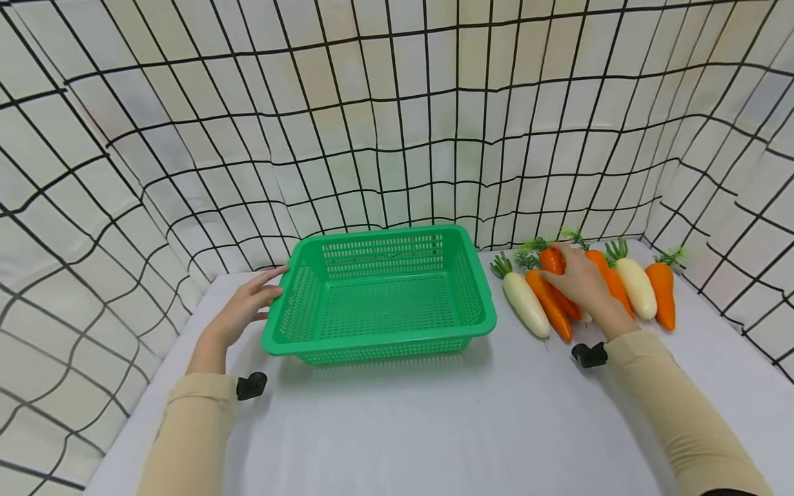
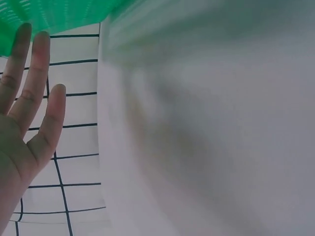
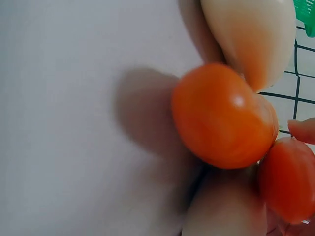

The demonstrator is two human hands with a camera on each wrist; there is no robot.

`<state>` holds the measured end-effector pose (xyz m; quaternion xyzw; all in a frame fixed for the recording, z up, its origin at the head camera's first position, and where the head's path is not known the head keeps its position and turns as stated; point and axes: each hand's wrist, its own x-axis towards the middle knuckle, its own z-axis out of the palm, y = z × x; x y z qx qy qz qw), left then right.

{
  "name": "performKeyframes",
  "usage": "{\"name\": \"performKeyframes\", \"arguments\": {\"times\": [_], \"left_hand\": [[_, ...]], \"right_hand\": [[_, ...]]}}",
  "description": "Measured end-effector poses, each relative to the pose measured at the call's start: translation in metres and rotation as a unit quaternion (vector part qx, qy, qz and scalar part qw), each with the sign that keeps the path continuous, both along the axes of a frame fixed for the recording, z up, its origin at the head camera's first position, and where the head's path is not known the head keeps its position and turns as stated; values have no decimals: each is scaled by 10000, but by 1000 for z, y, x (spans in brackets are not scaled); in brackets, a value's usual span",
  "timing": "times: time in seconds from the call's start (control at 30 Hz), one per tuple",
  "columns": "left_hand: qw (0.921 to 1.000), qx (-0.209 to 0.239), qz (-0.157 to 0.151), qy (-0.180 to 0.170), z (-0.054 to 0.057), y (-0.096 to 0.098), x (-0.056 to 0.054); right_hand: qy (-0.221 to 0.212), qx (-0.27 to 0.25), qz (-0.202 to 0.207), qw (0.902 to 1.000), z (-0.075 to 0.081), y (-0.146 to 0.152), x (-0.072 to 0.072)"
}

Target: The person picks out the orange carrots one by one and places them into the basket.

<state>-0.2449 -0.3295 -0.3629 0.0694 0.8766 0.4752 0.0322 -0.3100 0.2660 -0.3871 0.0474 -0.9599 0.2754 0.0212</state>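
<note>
A green plastic basket (image 1: 384, 351) with slotted walls stands in the middle of the table in the head view. At its left rim, my left hand (image 1: 245, 303) touches the edge with outstretched, spread fingers. My right hand (image 1: 579, 279) reaches over a row of carrots and white radishes on the right. It grips a reddish-orange carrot (image 1: 552, 260) between thumb and fingers, seen end-on in the right wrist view. Just left of that lie another carrot (image 1: 548, 303) and a white radish (image 1: 526, 303). The palm hides part of the row.
Right of the hand lie a carrot (image 1: 617, 289), a white radish (image 1: 635, 286) and an outer carrot (image 1: 662, 293), leafy ends toward the back. White cloth behind black grid netting (image 1: 397, 124) walls the table's back and sides.
</note>
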Motion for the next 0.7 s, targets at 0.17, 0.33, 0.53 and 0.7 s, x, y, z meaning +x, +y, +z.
{"name": "performKeyframes", "arguments": {"times": [0.17, 0.33, 0.53, 0.7], "left_hand": [[9998, -114, -129, 58, -3, -1, 1], [9997, -140, -174, 97, -5, -1, 2], [9999, -19, -166, 39, -8, -1, 3], [9999, 18, -133, 4, -9, -2, 2]], "right_hand": [[45, 26, -41, 10000, 3, -1, -2], [46, 6, -102, 9999, 5, -3, -2], [97, -68, -137, 9998, 5, -4, -2], [221, -251, -169, 9993, 8, -4, -2]]}}
